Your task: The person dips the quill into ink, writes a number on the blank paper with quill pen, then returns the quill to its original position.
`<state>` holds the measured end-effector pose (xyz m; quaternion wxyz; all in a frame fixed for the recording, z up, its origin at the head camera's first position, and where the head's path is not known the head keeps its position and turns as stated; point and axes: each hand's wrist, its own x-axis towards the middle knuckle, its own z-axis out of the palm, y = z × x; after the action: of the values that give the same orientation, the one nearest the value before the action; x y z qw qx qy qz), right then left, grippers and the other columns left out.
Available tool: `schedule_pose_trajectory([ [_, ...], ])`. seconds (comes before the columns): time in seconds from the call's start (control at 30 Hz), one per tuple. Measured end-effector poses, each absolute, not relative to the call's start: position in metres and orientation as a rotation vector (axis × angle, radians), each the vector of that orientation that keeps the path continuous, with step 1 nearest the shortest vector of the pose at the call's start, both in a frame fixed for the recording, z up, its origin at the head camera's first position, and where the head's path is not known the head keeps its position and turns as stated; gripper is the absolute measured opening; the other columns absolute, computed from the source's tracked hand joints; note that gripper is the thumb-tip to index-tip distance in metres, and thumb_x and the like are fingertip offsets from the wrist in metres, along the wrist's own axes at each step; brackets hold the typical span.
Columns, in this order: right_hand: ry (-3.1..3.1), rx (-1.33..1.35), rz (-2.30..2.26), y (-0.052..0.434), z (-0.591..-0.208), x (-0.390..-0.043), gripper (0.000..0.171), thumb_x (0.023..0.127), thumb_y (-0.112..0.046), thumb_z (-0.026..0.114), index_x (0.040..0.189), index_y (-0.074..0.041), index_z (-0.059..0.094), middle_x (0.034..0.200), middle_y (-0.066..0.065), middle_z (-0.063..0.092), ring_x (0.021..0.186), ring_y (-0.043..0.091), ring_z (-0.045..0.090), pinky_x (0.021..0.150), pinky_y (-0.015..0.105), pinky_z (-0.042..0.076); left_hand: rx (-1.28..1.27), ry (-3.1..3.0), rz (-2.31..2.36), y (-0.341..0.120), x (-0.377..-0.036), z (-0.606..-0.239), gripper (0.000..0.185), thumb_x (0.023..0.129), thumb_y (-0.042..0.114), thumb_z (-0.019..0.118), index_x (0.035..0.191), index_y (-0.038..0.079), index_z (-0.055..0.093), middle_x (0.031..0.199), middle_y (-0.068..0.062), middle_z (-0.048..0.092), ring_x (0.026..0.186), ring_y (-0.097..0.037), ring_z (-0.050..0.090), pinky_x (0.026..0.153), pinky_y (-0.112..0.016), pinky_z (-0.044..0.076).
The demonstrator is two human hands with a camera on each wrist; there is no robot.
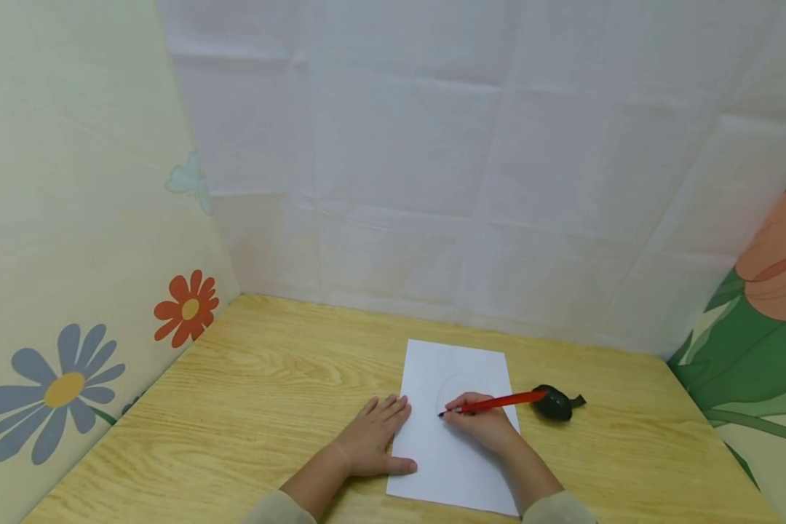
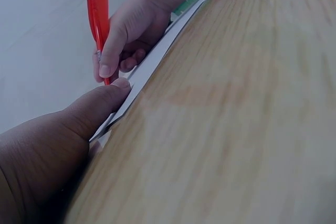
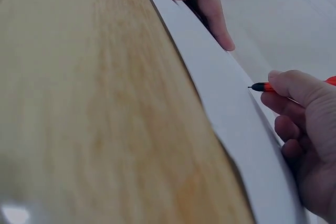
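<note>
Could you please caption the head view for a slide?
Right hand holds red pen over paper, left hand on its edge.

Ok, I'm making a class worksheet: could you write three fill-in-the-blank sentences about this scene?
1. The barrel of the pen in the right hand is ____.
2. In the head view, the left hand lies at the paper's ____ edge.
3. There, the dark object lies to the paper's ____.

Missing words: red; left; right.

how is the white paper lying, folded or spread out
Spread out: in the head view, the white paper shows all four corners on the wooden table, with no fold visible.
</note>
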<state>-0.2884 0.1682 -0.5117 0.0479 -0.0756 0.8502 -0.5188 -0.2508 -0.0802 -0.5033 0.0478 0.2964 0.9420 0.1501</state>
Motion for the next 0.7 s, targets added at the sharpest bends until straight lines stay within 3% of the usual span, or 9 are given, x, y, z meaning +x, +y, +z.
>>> schedule_pose_trajectory([
  [0.7, 2.577, -0.287, -1.575, 0.1728, -0.5089, -0.2814, 0.021, 0.080, -0.022, 0.081, 0.094, -0.008, 0.074, 0.085, 0.000, 0.072, 0.074, 0.013, 0.053, 0.063, 0.019, 0.043, 0.900, 2.880, 0.468, -0.0799, -0.2477, -0.4976, 0.096, 0.083, 0.066, 0.062, 0.152, 0.005, 0.034, 0.161, -0.009, 0.030, 0.151, -0.029, 0.023, 0.124, -0.052, 0.015],
])
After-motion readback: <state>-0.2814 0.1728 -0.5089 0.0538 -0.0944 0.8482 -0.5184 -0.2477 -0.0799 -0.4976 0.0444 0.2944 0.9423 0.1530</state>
